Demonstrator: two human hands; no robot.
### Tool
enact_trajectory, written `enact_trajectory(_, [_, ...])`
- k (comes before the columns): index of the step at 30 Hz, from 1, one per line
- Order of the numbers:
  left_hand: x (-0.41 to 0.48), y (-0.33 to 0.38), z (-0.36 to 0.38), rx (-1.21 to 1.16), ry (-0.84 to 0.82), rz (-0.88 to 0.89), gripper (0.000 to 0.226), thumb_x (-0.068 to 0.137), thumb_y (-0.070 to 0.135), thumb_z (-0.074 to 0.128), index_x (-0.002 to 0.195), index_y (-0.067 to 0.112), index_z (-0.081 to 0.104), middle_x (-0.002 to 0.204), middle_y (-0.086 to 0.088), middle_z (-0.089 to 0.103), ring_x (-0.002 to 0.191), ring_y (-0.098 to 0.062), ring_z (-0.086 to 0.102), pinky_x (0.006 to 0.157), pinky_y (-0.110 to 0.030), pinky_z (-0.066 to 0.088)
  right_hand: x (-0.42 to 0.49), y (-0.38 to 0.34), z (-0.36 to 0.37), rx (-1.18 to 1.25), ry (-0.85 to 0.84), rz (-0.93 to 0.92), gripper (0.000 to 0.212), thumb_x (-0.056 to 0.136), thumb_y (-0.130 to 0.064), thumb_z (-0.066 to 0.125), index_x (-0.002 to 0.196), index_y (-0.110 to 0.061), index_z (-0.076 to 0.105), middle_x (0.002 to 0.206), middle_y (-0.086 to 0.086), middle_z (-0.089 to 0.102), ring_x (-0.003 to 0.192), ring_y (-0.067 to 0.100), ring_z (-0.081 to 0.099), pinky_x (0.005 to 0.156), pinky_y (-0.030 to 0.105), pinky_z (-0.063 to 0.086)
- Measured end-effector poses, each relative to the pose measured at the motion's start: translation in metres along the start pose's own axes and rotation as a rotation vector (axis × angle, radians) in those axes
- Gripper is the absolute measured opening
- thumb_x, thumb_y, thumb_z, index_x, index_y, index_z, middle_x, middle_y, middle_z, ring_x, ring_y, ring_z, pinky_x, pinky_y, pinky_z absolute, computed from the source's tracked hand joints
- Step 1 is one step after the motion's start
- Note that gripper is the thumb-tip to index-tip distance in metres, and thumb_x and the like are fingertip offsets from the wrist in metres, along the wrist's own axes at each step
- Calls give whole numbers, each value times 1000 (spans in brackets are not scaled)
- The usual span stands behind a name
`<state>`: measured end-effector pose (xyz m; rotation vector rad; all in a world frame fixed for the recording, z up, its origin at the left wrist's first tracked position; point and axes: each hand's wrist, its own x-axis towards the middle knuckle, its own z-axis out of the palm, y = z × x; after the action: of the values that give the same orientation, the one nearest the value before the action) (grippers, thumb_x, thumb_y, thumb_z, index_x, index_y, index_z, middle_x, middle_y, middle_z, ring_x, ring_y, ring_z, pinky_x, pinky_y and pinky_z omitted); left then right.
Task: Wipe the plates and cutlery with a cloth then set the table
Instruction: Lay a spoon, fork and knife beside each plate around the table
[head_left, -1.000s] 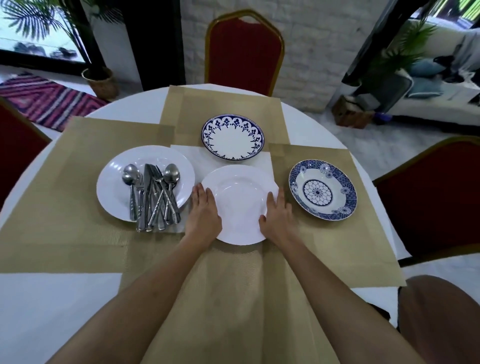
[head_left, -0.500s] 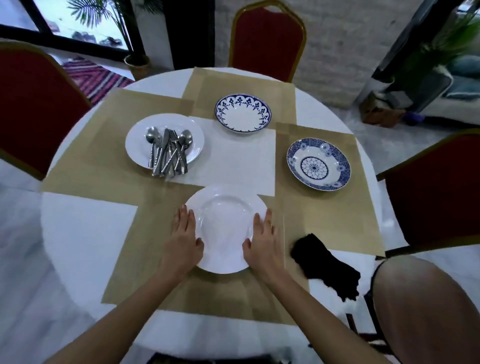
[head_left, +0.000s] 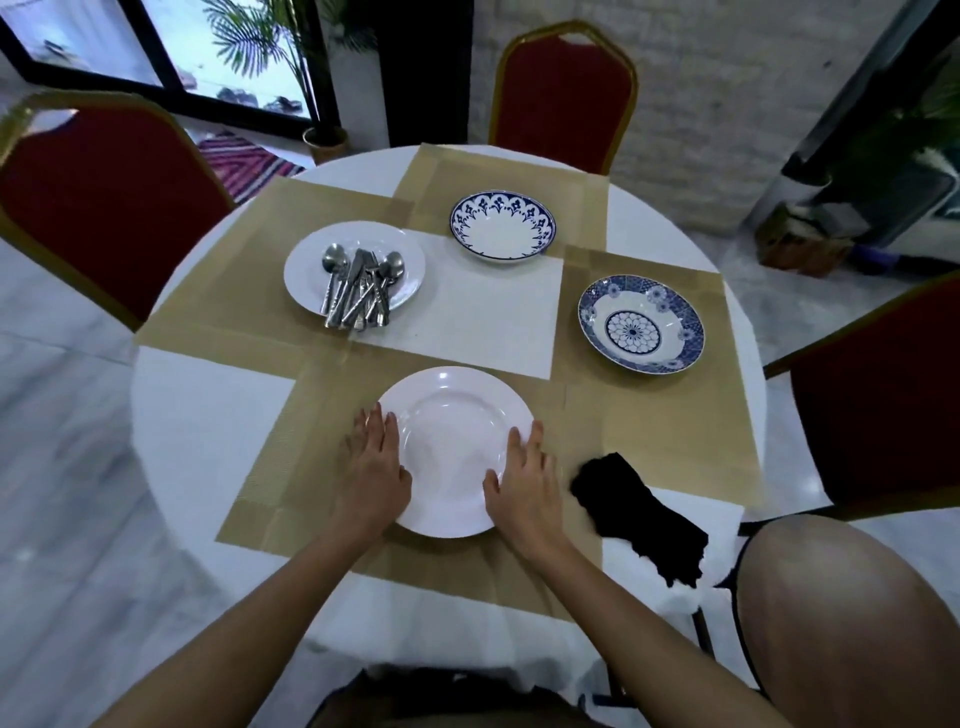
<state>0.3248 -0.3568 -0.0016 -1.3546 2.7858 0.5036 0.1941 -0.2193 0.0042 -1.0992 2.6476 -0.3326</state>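
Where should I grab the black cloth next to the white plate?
Pinch the crumpled black cloth at its bunched upper end, the part nearest the round white plate. Come straight down from above with the right hand, which lies closest. The cloth is limp and lies flat on the round white table, so no edge sticks up to grab from the side.

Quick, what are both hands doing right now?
Left hand: open, resting flat against the left rim of the plain round white plate.
Right hand: open, flat against that plate's right rim.
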Motion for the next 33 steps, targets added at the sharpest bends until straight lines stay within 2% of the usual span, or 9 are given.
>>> enact_trajectory(3, [13,14,-3,20,56,63,66,91,16,50,150,4,21,159,-17,9,147,-34,5,118,-47,6,12,2,-10,-13,73,13,62,96,-44,36,150,-13,27,159,12,17,124,33,39,105,38,31])
enact_trajectory(6, [36,34,-10,57,56,144,63,95,19,43,151,7,18,160,-15,8,148,-31,4,118,-44,5,39,13,-33,11,158,41,61,92,-44,35,144,-11,39,154,12,31,129,36,39,105,44,32])
enact_trajectory(10, [71,79,-24,49,36,180,59,97,19,40,151,8,18,160,-13,9,148,-29,4,118,-44,6,90,57,-80,-26,179,106,58,98,-39,35,150,-13,27,158,8,23,144,30,19,115,43,20])
enact_trajectory(15, [116,153,-27,46,58,291,56,98,22,39,150,13,21,159,-9,14,148,-27,8,118,-46,5,142,119,-125,-36,238,157,57,98,-37,41,148,-14,31,156,8,27,144,29,21,113,45,24])
enact_trajectory(20, [156,217,-10,39,-23,251,56,99,27,36,151,16,19,160,-8,14,147,-25,8,118,-44,6,188,181,-139,-44,196,168,57,96,-39,39,145,-10,36,150,13,37,138,33,30,113,46,28])
enact_trajectory(23, [174,243,2,29,-53,199,55,101,31,30,152,16,17,159,-8,17,147,-26,12,118,-45,9,216,203,-139,-63,134,115,56,98,-38,40,147,-12,31,153,12,31,141,31,25,113,45,26])
enact_trajectory(25, [185,258,6,-37,-72,162,55,101,34,31,151,16,19,158,-9,19,146,-27,16,117,-45,15,235,206,-144,-62,140,97,56,98,-37,39,148,-14,29,156,9,25,143,30,22,113,45,24])
enact_trajectory(29, [204,281,16,-206,-128,76,64,99,33,42,153,18,11,160,-8,11,144,-26,21,110,-40,30,264,218,-140,46,106,196,57,96,-30,45,149,-17,27,157,11,21,141,33,22,111,45,27])
enact_trajectory(33, [218,288,30,-219,-162,12,72,94,22,52,152,15,10,158,-10,14,126,-36,46,97,-43,43,271,243,-131,129,52,231,62,93,-22,50,149,-17,23,150,16,31,131,37,34,105,43,34])
